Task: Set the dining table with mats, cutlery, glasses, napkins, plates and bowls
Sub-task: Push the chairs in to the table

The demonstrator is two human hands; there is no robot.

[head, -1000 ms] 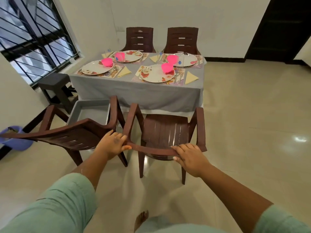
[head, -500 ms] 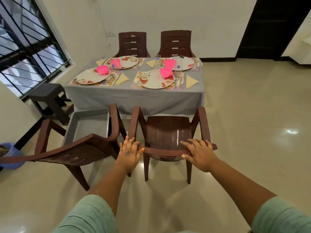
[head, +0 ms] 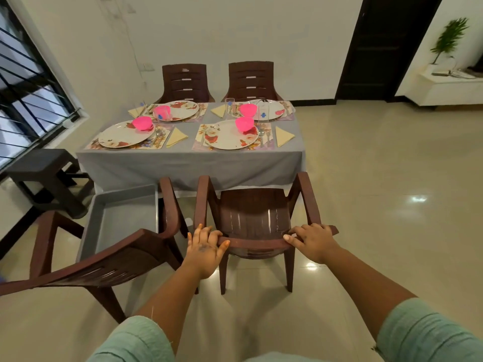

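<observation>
Wide glossy floor (head: 379,205) lies open to the right of the table (head: 190,163); on the left a second brown chair (head: 104,259) carrying a grey tray (head: 117,220) crowds in. Both arms reach forward — the left hand (head: 205,250) and right hand (head: 312,242) curl over the backrest of the near ribbed plastic chair (head: 254,218). Floral plates (head: 230,134), pink bowls (head: 244,123), mats and yellow napkins (head: 283,135) sit on the grey-clothed table.

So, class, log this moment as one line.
hands: left, right grip brown plastic chair backrest | grey-clothed table: set
</observation>
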